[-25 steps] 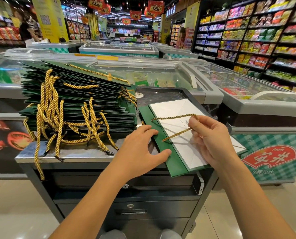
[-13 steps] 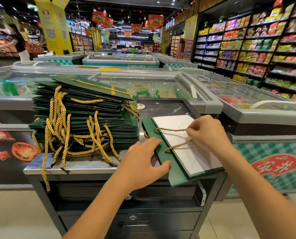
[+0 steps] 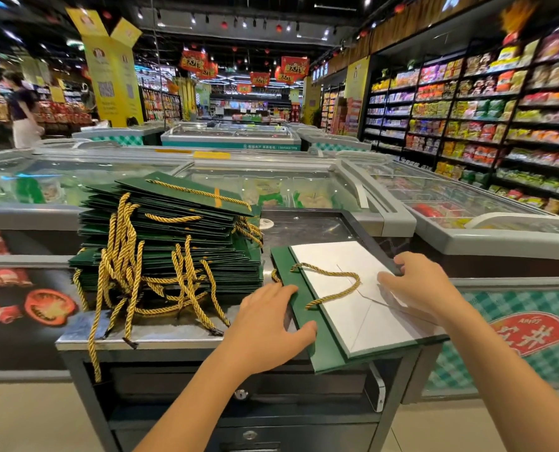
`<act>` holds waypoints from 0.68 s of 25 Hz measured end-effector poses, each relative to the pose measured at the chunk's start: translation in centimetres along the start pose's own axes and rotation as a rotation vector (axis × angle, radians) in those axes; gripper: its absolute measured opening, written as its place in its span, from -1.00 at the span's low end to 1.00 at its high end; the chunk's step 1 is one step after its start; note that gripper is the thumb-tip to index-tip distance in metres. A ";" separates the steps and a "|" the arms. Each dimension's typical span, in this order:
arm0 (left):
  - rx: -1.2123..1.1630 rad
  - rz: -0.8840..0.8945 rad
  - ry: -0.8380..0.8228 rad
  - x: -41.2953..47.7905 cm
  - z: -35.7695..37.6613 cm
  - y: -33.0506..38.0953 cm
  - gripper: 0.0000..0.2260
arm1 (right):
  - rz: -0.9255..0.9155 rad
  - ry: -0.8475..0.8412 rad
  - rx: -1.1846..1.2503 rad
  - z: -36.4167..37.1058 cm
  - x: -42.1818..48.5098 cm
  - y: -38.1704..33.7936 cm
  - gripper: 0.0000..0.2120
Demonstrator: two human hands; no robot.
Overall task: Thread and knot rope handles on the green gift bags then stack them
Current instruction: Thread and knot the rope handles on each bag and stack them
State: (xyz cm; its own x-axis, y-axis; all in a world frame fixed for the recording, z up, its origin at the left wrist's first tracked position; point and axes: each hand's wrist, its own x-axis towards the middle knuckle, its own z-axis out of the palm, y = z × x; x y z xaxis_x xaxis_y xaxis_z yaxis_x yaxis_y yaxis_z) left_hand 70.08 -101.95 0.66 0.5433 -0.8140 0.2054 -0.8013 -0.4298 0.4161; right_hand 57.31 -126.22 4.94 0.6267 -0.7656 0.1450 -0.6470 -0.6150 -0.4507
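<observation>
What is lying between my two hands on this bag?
Head view: the gold rope handle lies in a loose loop on the white panel of the green gift bag, between left hand and right hand.

Counter [image 3: 174, 337]: steel top, worn and scuffed, with dark locked drawers underneath.
Left half: stack of green bags [image 3: 161, 256] lying flat, their gold rope handles [image 3: 121, 265] spilling over the front edge.
Right half: loose green bag [image 3: 323, 350] lying flat, white panel up, its near corner overhanging the edge.
Back right: dark framed panel [image 3: 310, 226] set in the top.
</observation>
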 end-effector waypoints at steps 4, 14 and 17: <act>-0.085 -0.043 0.000 0.0 -0.2 0.5 -0.38 | 0.019 0.023 0.167 -0.4 -1.2 0.8 -0.89; -0.521 -0.141 0.351 0.5 -1.4 1.6 -0.70 | 0.111 0.131 0.832 -1.8 -4.4 0.5 -0.68; -0.688 -0.049 0.468 1.3 -4.2 3.0 -0.68 | 0.091 0.228 1.026 -4.2 -4.6 -0.4 -0.66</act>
State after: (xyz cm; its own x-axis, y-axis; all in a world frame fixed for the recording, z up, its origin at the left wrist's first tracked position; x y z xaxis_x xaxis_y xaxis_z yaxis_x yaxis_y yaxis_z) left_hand 69.40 -102.65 5.88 0.7429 -0.4893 0.4569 -0.5249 -0.0022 0.8511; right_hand 52.88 -123.23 8.20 0.4290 -0.8837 0.1874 0.0569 -0.1806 -0.9819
